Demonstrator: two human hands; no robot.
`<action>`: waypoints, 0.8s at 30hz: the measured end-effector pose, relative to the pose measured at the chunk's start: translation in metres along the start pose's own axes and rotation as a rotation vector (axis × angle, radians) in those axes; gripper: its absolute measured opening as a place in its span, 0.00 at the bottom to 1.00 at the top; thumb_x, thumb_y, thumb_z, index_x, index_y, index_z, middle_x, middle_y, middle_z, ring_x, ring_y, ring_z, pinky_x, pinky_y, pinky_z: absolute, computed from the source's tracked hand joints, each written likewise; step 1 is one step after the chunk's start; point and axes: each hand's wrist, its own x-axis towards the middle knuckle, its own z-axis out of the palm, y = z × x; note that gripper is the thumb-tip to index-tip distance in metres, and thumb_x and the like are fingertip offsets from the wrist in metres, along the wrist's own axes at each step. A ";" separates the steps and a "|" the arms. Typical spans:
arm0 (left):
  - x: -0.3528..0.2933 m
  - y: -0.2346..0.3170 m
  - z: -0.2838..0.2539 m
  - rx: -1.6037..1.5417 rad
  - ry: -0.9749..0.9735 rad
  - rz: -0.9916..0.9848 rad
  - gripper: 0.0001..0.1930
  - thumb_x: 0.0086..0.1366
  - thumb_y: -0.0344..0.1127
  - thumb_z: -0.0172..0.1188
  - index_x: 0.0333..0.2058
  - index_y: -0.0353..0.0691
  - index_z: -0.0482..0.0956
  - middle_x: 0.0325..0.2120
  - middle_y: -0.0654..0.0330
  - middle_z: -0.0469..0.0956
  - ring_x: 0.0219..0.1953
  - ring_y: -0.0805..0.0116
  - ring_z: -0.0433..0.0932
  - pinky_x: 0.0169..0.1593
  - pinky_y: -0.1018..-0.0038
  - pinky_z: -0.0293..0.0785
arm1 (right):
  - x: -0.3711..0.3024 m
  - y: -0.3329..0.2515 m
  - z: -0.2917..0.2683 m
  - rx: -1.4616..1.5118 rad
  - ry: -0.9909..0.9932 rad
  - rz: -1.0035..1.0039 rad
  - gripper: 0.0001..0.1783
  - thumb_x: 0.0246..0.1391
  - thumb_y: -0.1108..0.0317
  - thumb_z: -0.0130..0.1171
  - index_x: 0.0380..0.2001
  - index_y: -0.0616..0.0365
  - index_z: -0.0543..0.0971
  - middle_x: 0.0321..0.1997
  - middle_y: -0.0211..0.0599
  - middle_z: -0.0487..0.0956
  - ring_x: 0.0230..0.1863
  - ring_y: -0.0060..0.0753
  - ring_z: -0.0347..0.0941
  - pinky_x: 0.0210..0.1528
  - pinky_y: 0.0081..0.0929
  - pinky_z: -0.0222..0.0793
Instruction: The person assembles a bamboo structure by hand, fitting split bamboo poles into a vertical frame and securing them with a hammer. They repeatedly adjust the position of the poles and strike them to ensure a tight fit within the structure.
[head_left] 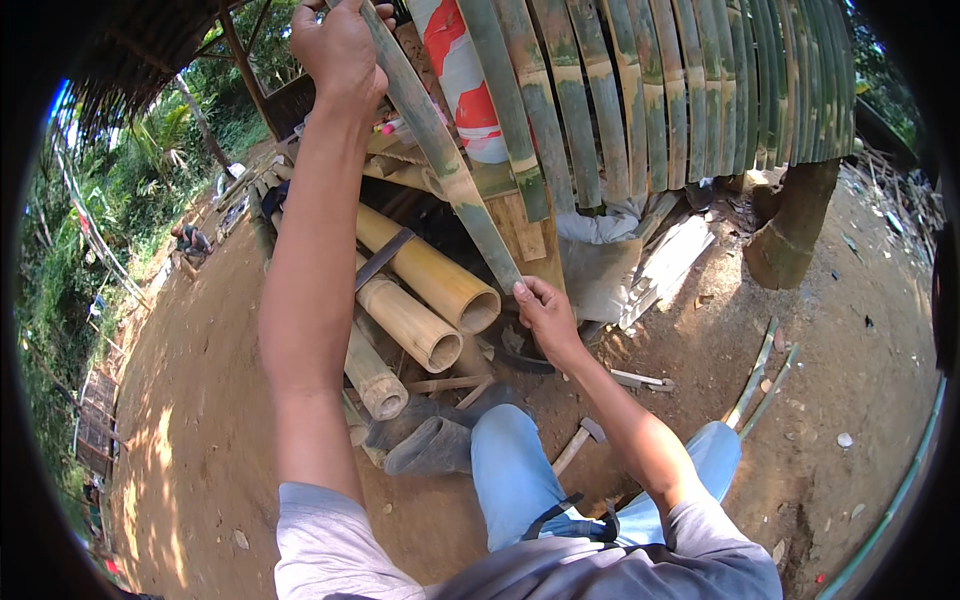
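Note:
A long flat bamboo slat (445, 165), green with pale patches, slants between my hands. High at the upper left, my left hand (338, 50) is closed around its far part. My right hand (545, 315) pinches the near end between thumb and fingers. To the right of the slat hangs a row of split bamboo slats (650, 90) standing side by side as a panel. Another slat (505, 110) lies right beside the held one, at the panel's left edge. Below the held slat, several thick bamboo poles (400, 318) point their hollow ends toward me.
A hatchet (580, 445) lies on the dirt near my knees. Dark rubber boots (432, 447) are by the pole ends. A bamboo post (795, 225) stands under the panel, with pale split pieces (668, 265) nearby. Thin green strips (760, 375) lie at the right. Far left, a person (190, 240) sits.

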 end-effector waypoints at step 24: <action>0.053 -0.030 0.029 0.134 -0.303 -0.175 0.15 0.67 0.32 0.60 0.50 0.32 0.77 0.39 0.59 0.82 0.37 0.71 0.82 0.44 0.71 0.81 | 0.062 -0.008 0.014 0.168 0.212 0.038 0.19 0.63 0.56 0.60 0.47 0.60 0.78 0.24 0.17 0.64 0.21 0.11 0.55 0.24 0.17 0.54</action>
